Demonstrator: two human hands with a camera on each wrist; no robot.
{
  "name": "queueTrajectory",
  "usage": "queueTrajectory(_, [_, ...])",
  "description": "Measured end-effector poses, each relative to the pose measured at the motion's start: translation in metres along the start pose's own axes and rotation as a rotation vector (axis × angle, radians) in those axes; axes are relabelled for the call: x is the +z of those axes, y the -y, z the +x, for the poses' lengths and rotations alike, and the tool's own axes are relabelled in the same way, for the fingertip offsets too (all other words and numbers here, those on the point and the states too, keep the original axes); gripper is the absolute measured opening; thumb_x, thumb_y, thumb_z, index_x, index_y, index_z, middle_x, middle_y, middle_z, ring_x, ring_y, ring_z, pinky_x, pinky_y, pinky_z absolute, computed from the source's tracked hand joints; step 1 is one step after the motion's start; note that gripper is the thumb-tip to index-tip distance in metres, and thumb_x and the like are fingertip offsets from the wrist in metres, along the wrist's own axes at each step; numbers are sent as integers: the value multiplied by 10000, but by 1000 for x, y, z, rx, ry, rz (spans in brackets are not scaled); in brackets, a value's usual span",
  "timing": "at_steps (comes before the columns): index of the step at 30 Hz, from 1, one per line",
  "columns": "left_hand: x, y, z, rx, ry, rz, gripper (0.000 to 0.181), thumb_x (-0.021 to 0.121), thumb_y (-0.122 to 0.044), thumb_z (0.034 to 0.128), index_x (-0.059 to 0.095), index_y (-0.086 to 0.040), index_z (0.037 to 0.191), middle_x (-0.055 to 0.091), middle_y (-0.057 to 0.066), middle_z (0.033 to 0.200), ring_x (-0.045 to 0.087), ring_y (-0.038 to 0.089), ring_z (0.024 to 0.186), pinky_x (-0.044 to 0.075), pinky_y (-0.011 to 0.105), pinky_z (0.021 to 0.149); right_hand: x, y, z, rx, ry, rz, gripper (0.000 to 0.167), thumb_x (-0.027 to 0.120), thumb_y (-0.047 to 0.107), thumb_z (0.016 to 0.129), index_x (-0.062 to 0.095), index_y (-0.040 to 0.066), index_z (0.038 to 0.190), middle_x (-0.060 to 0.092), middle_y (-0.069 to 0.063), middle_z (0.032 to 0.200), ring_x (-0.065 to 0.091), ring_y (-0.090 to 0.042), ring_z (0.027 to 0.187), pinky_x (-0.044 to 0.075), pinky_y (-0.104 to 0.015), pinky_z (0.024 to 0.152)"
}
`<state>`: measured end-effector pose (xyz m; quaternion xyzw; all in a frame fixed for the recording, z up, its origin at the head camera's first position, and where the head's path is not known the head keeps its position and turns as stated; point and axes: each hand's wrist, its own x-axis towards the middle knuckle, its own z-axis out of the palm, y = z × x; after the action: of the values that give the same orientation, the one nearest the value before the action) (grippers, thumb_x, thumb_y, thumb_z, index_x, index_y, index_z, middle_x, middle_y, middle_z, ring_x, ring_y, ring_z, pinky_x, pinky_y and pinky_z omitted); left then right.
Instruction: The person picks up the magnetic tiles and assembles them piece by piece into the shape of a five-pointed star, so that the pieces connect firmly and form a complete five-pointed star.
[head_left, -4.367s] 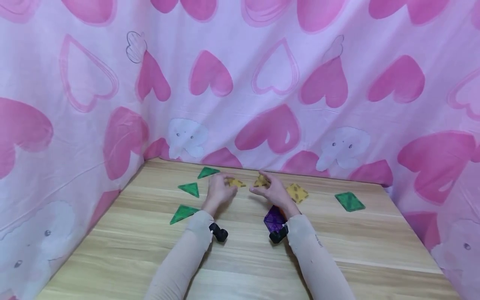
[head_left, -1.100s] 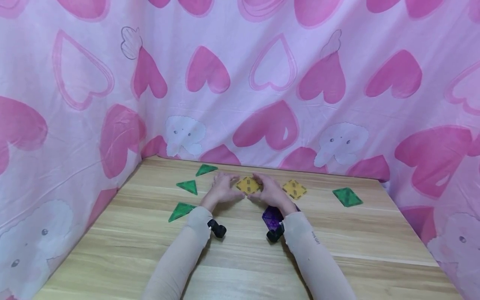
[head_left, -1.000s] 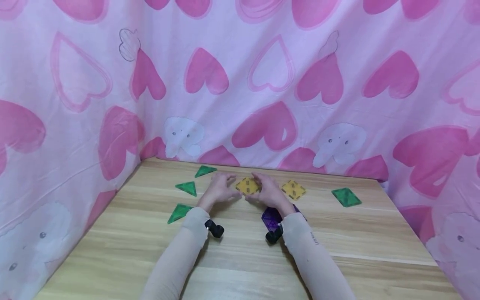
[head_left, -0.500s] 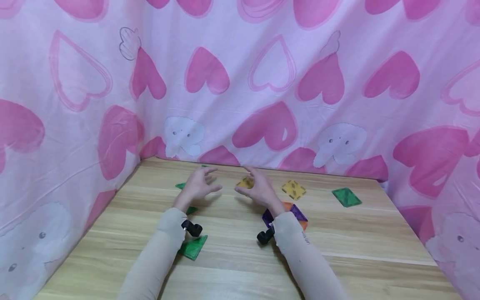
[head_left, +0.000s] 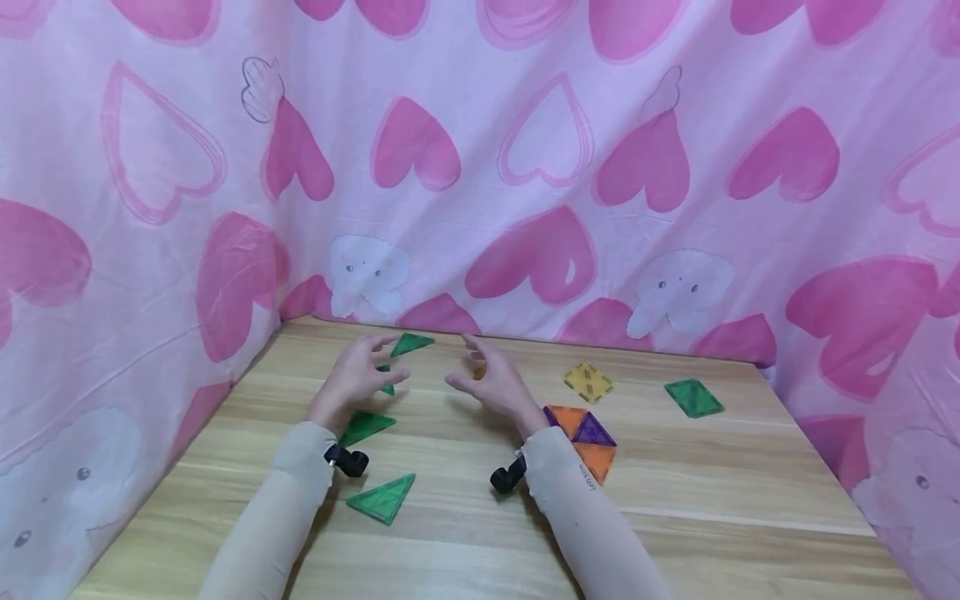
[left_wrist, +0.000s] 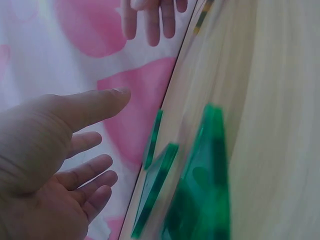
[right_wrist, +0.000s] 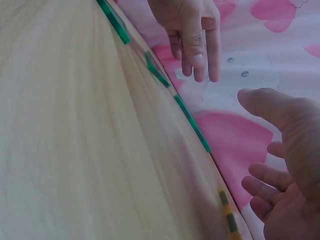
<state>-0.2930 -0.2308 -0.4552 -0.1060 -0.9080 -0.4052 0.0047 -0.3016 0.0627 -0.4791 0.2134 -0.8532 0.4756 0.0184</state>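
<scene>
My left hand (head_left: 356,377) hovers above the green triangular magnetic tiles, its fingers spread and holding nothing; one green triangle (head_left: 387,382) is partly hidden by it. Other green triangles lie around it: a far one (head_left: 411,344), a closer one (head_left: 367,427) and the nearest (head_left: 384,498). To the right, my right hand (head_left: 495,383) is also spread and bare, covering most of a yellow tile piece (head_left: 478,372). In the left wrist view, green tiles (left_wrist: 202,190) lie below the left hand (left_wrist: 60,160). The right wrist view has the right hand (right_wrist: 295,165) near a yellow tile edge (right_wrist: 228,215).
Beneath the right forearm sits a partly hidden orange and purple tile shape (head_left: 596,446). A yellow diamond (head_left: 588,382) lies behind it, and a green four-sided piece (head_left: 693,397) farther right. A pink heart-print curtain (head_left: 525,250) borders the wooden table (head_left: 712,500).
Two yellow pieces came together into a diamond between the hands. Both hands then let go and moved left, the left hand over the green triangles. The orange and purple shape became more visible.
</scene>
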Motion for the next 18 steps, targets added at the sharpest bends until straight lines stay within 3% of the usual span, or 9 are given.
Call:
queueTrajectory(8, [-21, 16, -4, -5, -3, 87, 813, 860, -289, 1008, 469, -25, 1670, 490, 279, 1674, 528, 527, 1490, 433, 692, 1213, 15, 4, 8, -16, 20, -2, 877, 861, 425, 993, 440, 143, 1709, 566, -113, 1652, 583, -335, 1484, 490, -539, 1217])
queueTrajectory(15, [-19, 29, -11, -19, 89, 110, 869, 853, -332, 1012, 425, 26, 1679, 524, 254, 1662, 441, 497, 1567, 357, 668, 1276, 27, 10, 13, -17, 50, 15, 851, 872, 370, 990, 450, 178, 1703, 560, -133, 1659, 583, -323, 1482, 482, -515, 1229])
queueTrajectory(18, [-18, 30, -12, -14, 98, 116, 891, 853, -360, 1011, 416, 32, 1681, 519, 257, 1665, 436, 495, 1571, 346, 674, 1280, 32, 10, 15, -17, 59, 7, 868, 880, 369, 981, 443, 187, 1708, 568, -130, 1652, 582, -314, 1486, 474, -510, 1236])
